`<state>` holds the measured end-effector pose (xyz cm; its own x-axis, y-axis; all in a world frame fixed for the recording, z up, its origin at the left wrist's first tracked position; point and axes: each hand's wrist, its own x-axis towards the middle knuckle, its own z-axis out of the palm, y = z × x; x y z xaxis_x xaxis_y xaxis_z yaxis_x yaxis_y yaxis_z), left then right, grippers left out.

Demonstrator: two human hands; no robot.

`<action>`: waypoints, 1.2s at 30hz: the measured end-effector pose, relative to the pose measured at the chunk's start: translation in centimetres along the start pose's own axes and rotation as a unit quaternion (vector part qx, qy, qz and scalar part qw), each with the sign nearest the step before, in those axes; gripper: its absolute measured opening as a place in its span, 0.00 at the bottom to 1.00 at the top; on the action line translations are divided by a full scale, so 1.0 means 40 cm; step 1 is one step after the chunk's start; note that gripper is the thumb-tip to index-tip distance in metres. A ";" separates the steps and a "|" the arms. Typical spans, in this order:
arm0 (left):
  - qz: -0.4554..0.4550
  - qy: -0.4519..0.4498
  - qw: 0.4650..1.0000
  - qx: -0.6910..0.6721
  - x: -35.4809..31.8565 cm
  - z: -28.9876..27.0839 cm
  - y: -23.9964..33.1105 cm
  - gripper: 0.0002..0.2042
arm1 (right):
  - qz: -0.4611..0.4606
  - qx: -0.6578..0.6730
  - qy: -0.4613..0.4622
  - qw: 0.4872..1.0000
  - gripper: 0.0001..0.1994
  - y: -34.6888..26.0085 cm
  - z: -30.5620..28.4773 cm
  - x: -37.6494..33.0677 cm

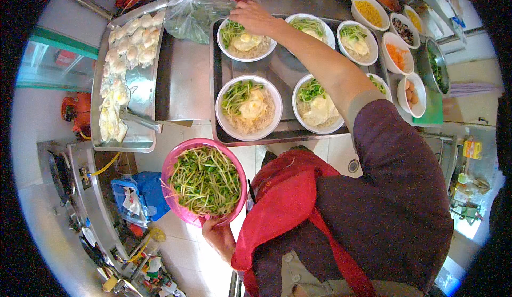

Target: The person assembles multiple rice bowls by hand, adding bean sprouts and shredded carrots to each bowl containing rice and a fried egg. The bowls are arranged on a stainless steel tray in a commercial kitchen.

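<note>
Left hand [218, 238] holds a pink basin [244, 178], right hand [250, 18] over a bowl [243, 59].

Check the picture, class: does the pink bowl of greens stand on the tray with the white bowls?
No, the left hand holds the pink bowl outside the tray, above the floor.

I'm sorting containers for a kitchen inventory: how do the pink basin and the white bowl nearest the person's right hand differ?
The pink basin shows only greens; the white bowl also holds an egg and pale food.
The pink basin is gripped by the left hand; the white bowl stands on a metal tray.
The pink basin looks larger than the white bowl.
Both are round and contain greens.
</note>
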<state>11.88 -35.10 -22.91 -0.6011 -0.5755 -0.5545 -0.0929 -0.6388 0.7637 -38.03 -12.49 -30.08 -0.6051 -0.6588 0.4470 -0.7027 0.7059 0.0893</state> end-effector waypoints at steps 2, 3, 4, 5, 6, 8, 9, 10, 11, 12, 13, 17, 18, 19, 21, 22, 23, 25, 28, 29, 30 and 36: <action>0.004 -0.005 1.000 0.006 0.008 -0.005 -0.001 0.32 | 0.000 0.022 0.037 0.999 0.11 0.010 0.007 -0.020; 0.001 0.004 1.000 -0.001 0.014 -0.018 -0.002 0.32 | -0.002 0.010 0.052 0.999 0.10 0.007 0.016 -0.028; -0.004 0.009 1.000 -0.004 0.021 -0.034 -0.004 0.32 | 0.001 -0.005 0.066 0.998 0.09 -0.001 0.024 -0.029; -0.010 0.013 1.000 -0.006 0.020 -0.045 -0.003 0.32 | 0.005 -0.021 0.080 0.997 0.08 -0.010 0.031 -0.035; -0.013 0.017 1.000 -0.010 0.010 -0.036 0.005 0.33 | 0.029 0.010 0.088 0.996 0.08 -0.018 0.047 -0.037; -0.004 0.001 1.000 -0.004 -0.011 0.000 0.016 0.33 | 0.069 0.063 0.083 0.992 0.09 -0.032 0.039 -0.051; 0.004 -0.002 1.000 -0.003 -0.021 0.007 0.021 0.33 | 0.081 0.087 0.070 0.990 0.12 -0.051 0.010 -0.057; -0.004 -0.008 1.000 0.007 -0.018 0.006 0.027 0.34 | 0.093 0.111 0.058 0.988 0.14 -0.054 -0.018 -0.066; -0.012 -0.013 1.000 0.018 -0.008 0.003 0.035 0.34 | 0.105 0.113 0.080 0.985 0.14 -0.037 -0.042 -0.078; -0.025 -0.015 0.999 0.026 0.000 0.002 0.048 0.35 | 0.115 0.115 0.095 0.982 0.14 -0.004 -0.065 -0.089; -0.038 -0.011 0.998 0.042 -0.002 -0.012 0.062 0.36 | 0.129 0.122 0.107 0.978 0.14 0.017 -0.074 -0.121; -0.051 -0.093 0.994 0.004 -0.019 0.013 0.065 0.34 | 0.247 0.182 0.219 0.926 0.08 0.123 -0.202 -0.331; -0.045 -0.105 0.993 0.031 -0.024 0.020 0.071 0.31 | 0.243 0.194 0.280 0.908 0.08 0.136 -0.261 -0.413; -0.040 -0.117 0.991 0.057 -0.029 0.020 0.078 0.28 | 0.236 0.205 0.340 0.887 0.08 0.138 -0.319 -0.501; -0.059 -0.149 0.983 0.085 -0.023 0.034 0.104 0.29 | 0.342 0.222 0.280 0.869 0.07 0.122 -0.470 -0.682; -0.074 -0.151 0.982 0.086 -0.020 0.046 0.112 0.31 | 0.462 0.256 0.223 0.820 0.07 0.068 -0.580 -0.727; -0.087 -0.155 0.980 0.086 -0.022 0.055 0.116 0.33 | 0.572 0.284 0.167 0.751 0.07 0.016 -0.681 -0.762; -0.118 -0.168 0.974 0.094 -0.036 0.077 0.134 0.33 | 0.603 0.213 0.075 0.765 0.09 -0.031 -0.758 -0.882; -0.164 -0.192 0.958 0.133 -0.023 0.065 0.184 0.33 | 0.618 0.177 0.092 0.760 0.08 -0.170 -0.845 -0.942; -0.169 -0.214 0.953 0.133 -0.040 0.066 0.195 0.33 | 0.618 0.175 0.124 0.756 0.07 -0.216 -0.884 -0.944; -0.169 -0.241 0.947 0.133 -0.054 0.086 0.202 0.33 | 0.625 0.158 0.127 0.754 0.08 -0.241 -0.916 -0.943; -0.196 -0.323 0.914 0.145 0.004 0.066 0.243 0.32 | 0.660 0.095 0.157 0.729 0.11 -0.341 -0.988 -0.947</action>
<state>8.79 -40.06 -14.69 -0.8108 0.1516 -0.5654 -0.5532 -0.5145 0.6552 9.27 13.14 -13.05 -0.7063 0.6742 0.2159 0.3564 0.6022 -0.7144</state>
